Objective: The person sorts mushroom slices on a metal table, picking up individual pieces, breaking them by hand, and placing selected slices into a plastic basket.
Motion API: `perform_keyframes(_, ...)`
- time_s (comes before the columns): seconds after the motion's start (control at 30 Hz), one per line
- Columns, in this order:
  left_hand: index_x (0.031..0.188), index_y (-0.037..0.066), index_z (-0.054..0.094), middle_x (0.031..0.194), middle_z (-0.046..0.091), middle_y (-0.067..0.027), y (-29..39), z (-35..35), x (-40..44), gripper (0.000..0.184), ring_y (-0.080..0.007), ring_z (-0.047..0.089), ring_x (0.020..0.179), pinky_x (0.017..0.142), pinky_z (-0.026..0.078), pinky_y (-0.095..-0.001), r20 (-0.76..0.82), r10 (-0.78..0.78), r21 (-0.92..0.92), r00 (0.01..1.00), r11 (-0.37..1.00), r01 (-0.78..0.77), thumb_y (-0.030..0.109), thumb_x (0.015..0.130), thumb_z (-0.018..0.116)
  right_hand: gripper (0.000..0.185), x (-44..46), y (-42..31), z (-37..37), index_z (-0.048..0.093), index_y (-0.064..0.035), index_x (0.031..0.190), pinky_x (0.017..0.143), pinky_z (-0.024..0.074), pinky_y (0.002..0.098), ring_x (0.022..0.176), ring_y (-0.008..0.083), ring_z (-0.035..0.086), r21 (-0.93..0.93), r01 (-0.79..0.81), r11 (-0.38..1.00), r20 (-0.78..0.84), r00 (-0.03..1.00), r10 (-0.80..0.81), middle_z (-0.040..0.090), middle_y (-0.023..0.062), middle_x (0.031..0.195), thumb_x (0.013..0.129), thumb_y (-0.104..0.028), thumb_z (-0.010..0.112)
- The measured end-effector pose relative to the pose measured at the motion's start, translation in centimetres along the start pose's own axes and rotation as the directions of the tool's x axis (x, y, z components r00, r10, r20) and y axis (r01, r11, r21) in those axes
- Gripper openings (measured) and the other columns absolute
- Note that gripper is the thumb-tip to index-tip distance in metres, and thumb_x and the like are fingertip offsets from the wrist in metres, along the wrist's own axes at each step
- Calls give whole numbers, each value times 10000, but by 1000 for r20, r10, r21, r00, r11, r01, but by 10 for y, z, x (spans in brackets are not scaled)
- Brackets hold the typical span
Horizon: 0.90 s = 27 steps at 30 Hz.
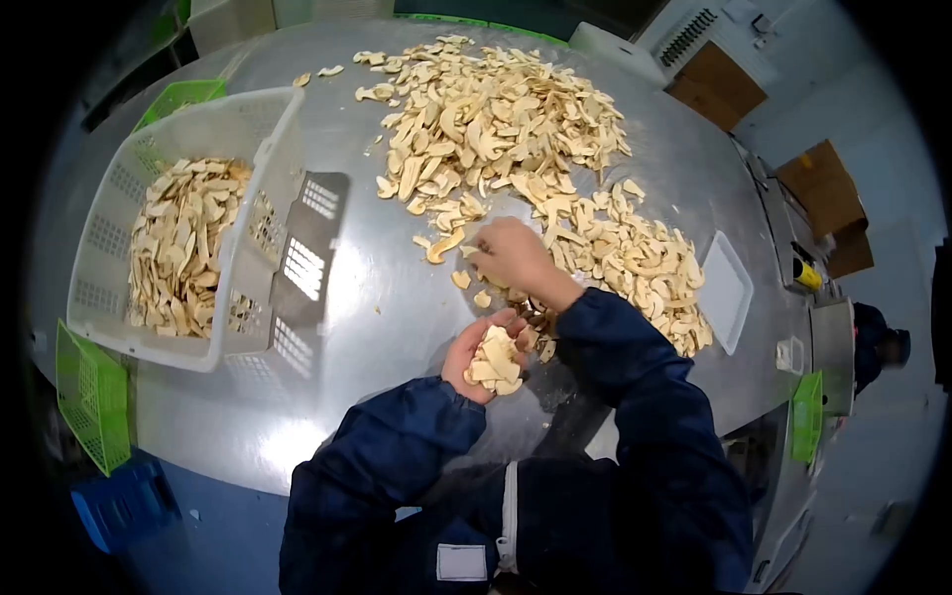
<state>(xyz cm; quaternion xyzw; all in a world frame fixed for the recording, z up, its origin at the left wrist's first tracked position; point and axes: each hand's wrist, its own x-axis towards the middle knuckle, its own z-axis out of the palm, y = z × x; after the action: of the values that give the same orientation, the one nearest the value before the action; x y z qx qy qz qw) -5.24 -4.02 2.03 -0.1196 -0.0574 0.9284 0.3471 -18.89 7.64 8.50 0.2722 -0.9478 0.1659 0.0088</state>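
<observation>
My left hand (464, 359) is cupped palm up above the near part of the metal table, with several pale mushroom slices (495, 361) resting in it. Farther forward, my right hand (514, 256) is at the near edge of a large heap of sliced mushrooms (496, 124). Its fingers are pinched together and turned downward; a pale slice seems to show at the fingertips, partly covered by them. Loose mushroom pieces (461, 280) lie on the table just below that hand. More slices spread to the right of my right forearm.
A white perforated basket (233, 297) holding mushroom slices stands on the steel table (382, 397) at left. Green baskets (91, 397) are beside and behind it. A white tray (728, 293) lies at right. Cardboard boxes (821, 188) and another person (878, 342) are farther right.
</observation>
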Motion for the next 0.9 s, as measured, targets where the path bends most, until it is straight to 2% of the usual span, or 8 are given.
perform_keyframes(0.1,1200,50,493,1025,541,-127,0,5,-2,361,-250,501,889,652,466,-342,-31,2,-18,1000,1000,-2,283,930,432,154,7,-6,14,569,-20,803,674,443,438,758,360,562,-61,148,987,-138,978,-155,576,169,728,731,-149,612)
perform_keyframes(0.2,1194,48,503,1036,535,-124,2,1,-1,362,-249,499,885,641,462,-340,-1,-10,-34,1000,999,10,285,931,426,159,5,-5,4,554,-15,817,649,439,445,748,362,575,143,-61,988,-10,998,63,597,152,746,731,-136,611)
perform_keyframes(0.37,1263,83,475,1231,512,-144,-3,13,-3,416,-288,505,1068,811,458,-418,-76,20,-85,997,996,-26,339,944,400,233,-31,-16,-49,592,-38,998,608,452,314,626,127,564,572,-209,793,223,970,95,599,49,682,807,-170,612)
perform_keyframes(0.47,1289,110,452,1285,484,-137,-8,28,-5,430,-301,500,1099,846,442,-453,-147,22,-45,989,999,-29,367,950,392,184,-40,-6,-68,618,-30,944,637,467,300,658,143,587,479,-138,867,274,962,2,629,64,723,810,-157,613)
perform_keyframes(0.63,1241,136,469,1179,511,-116,-8,17,-7,362,-290,520,996,765,454,-436,-167,8,-52,986,998,-17,340,944,434,282,-13,103,-44,603,-47,1079,800,466,408,937,348,561,-145,-285,947,-190,948,256,611,164,993,808,-105,547)
perform_keyframes(0.73,1190,130,482,1075,513,-104,-4,8,-4,312,-263,510,912,715,454,-403,-28,-44,-56,999,998,42,308,934,472,278,-9,130,-32,611,-40,1055,805,457,404,951,350,538,-309,-109,945,-303,953,11,594,161,995,788,-89,549)
perform_keyframes(0.77,1172,119,483,1037,502,-101,-6,13,-6,293,-245,495,866,690,455,-371,-82,-29,-39,996,999,25,288,933,479,127,-11,137,-22,572,-25,844,782,439,451,928,369,523,-368,-47,929,-352,931,-92,562,180,924,740,-92,543)
perform_keyframes(0.9,1172,110,479,1040,499,-102,-4,0,-4,293,-244,491,865,661,453,-353,-45,-81,-103,996,992,76,290,942,459,134,-39,108,-29,577,-10,806,735,449,439,894,359,552,-201,22,979,-156,986,-54,577,184,864,719,-112,566)
